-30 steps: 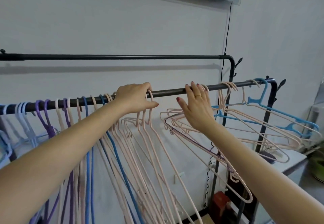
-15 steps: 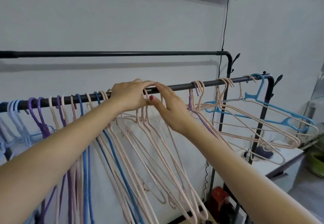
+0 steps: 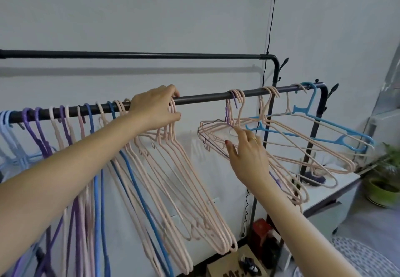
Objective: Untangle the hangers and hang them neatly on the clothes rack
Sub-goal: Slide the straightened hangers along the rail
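A black rack bar (image 3: 203,97) runs across the view. On its left part hang neat purple, blue and pink hangers (image 3: 91,138). My left hand (image 3: 154,108) rests on the bar and pinches the necks of the hung pink hangers (image 3: 184,168). To the right, a tangled bunch of pink hangers (image 3: 281,146) with a light blue hanger (image 3: 320,131) hangs askew from the bar. My right hand (image 3: 249,155) reaches into that bunch, fingers on a pink hanger wire below its hooks (image 3: 237,96).
A second, higher black bar (image 3: 151,55) runs behind. The rack's right post (image 3: 311,138) stands by a white cabinet (image 3: 337,190). A potted plant (image 3: 383,181) sits far right. A cardboard box (image 3: 233,266) and red item lie on the floor.
My right hand has left my left hand and moved right and down into the tangled pink bunch. A group of pink hangers now hangs straight under my left hand.
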